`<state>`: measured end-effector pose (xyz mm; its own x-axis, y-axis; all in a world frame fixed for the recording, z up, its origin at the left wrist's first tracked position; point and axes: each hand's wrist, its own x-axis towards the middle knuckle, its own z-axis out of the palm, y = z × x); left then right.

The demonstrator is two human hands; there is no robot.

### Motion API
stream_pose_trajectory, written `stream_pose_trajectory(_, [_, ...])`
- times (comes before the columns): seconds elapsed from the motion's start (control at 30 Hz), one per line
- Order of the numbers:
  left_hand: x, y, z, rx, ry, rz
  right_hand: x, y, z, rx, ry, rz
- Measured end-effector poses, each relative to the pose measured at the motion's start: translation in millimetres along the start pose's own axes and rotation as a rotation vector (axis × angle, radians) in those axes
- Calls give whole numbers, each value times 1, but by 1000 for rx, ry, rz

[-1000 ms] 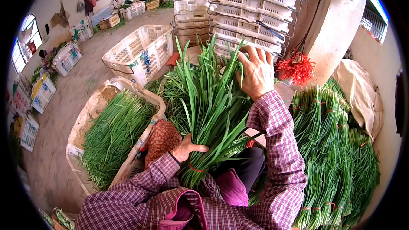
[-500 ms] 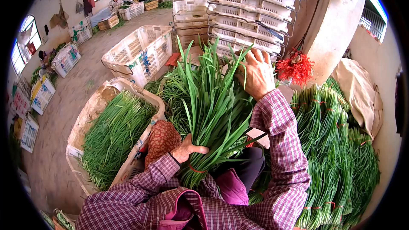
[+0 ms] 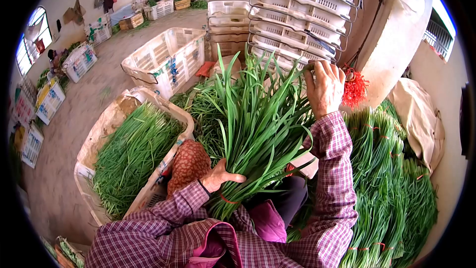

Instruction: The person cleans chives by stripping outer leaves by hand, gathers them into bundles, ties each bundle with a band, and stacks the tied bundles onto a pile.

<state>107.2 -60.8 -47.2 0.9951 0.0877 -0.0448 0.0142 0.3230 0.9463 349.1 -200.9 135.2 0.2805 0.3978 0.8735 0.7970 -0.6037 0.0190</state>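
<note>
A bunch of green chives [image 3: 260, 114] with long flat leaves fans upward in front of me, tied near its lower end by a red band [image 3: 229, 200]. My left hand [image 3: 218, 176] is closed around the lower part, thumb across the stems. To the right of the leaf tips is my right hand [image 3: 325, 87], its fingers curled into a pinch. Something small and dark shows at those fingertips, too small to make out. Loose greens [image 3: 201, 114] lie behind the bunch.
On the left stands a crate [image 3: 186, 124] of cut greens, with a white crate [image 3: 168, 59] beyond it. Stacked crates [image 3: 302, 15] rise at the back. Red ties [image 3: 355, 89] hang by the pillar. Banded bundles [image 3: 377, 178] are piled on the right. People sit among crates far off.
My right hand has moved right, away from the leaves it was among. The leaves have spread out to the right. My left hand keeps its hold on the bunch.
</note>
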Motion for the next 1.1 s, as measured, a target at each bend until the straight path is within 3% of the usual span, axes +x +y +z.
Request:
stream_pose_trajectory(0.13, [-3, 4, 5, -11, -19, -7, 14, 0, -12, 22, -125, 49])
stream_pose_trajectory(0.23, [-4, 3, 5, 67, -22, 9, 28, -10, -18, 397, -123, -2])
stream_pose_trajectory(0.33, [-4, -4, 0, 139, -49, 27, 38, -18, -20, 675, -367, 32])
stream_pose_trajectory(0.53, [-5, -3, 0, 81, -112, 92, 36, -14, -16, 362, -660, -9])
stream_pose_trajectory(0.67, [-6, -4, 2, 111, -121, 99, 27, -9, -22, 410, -725, -92])
stream_pose_trajectory(0.77, [-6, -6, 3, 173, -115, 131, 25, -8, -32, 368, -812, -41])
stream_pose_trajectory(0.97, [-9, -1, 9, 225, -122, 167, 17, -5, -32, 571, -918, -64])
stream_pose_trajectory(1.1, [-14, 8, 15, 243, -130, 147, 12, 0, -25, 498, -973, -31])
